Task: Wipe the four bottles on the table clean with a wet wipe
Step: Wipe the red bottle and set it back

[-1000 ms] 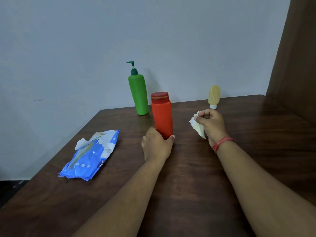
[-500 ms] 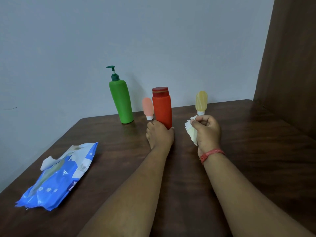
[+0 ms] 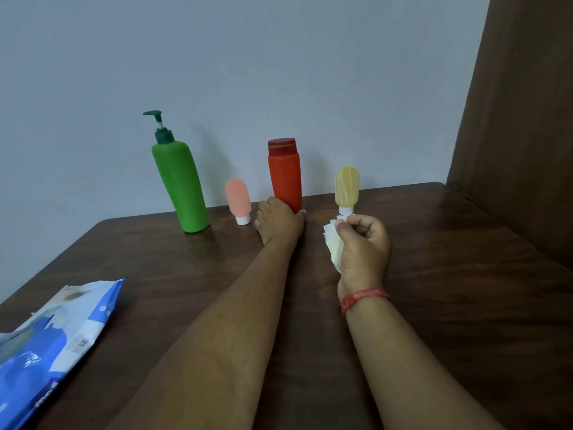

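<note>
Near the back wall, left hand [image 3: 280, 223] gripped the base of the red bottle [image 3: 285, 175], upright on the table [image 3: 465, 274]; right hand [image 3: 364, 248] pinched the wipe [image 3: 333, 246] just in front of the yellow tube [image 3: 347, 187]. Red bottle looked like stiff, smooth plastic, likely slippery when wet, so hold low. Green pump [image 3: 179, 181] and pink tube [image 3: 238, 200] crowded its left; near side had open room.

red bottle [image 3: 284, 178]: base hidden behind left hand [image 3: 279, 223]
wet wipe [image 3: 333, 248]: mostly covered by right hand [image 3: 362, 246]
wipes pack [image 3: 52, 346]: cut off at left edge; print unreadable
</note>
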{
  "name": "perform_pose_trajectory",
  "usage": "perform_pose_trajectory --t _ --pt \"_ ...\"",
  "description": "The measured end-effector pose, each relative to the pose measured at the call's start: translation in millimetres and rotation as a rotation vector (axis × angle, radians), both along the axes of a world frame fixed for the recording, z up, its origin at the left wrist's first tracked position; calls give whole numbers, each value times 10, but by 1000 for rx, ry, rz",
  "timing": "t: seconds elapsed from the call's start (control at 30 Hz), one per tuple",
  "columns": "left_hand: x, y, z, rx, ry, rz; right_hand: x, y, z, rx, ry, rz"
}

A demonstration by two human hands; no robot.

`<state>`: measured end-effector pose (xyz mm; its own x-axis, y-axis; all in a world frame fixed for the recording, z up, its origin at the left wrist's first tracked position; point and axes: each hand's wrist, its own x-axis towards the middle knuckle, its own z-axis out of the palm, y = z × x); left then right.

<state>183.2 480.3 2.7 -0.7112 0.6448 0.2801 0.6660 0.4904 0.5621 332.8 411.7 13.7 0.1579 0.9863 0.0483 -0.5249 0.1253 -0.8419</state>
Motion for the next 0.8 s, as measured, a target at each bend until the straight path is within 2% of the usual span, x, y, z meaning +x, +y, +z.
perform_pose_trajectory --t 0.8 --pt "-73 118 -33 30 -10 2 11 13 13 -27 1 21"
